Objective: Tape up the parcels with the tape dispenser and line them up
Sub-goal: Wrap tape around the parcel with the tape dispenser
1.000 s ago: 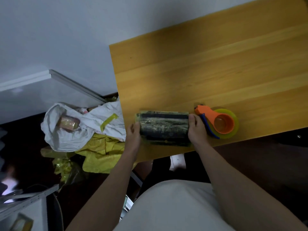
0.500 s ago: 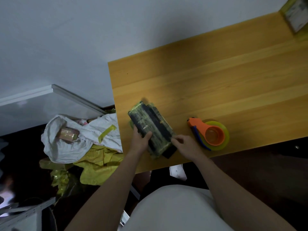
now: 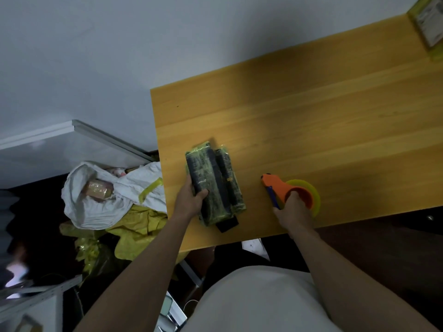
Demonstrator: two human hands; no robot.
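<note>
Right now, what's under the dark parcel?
The wooden table is under the parcel. A black flap pokes out at its near end. Anything else beneath it is hidden. The left hand grips its side.

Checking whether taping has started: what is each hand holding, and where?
Left hand grips the parcel at its near left edge. Right hand grips the tape dispenser at its orange handle.

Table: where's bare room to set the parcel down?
Free: the table beyond the parcel and tape dispenser, up to the far-right package. Crowded: near edge, where left hand and right hand work.
</note>
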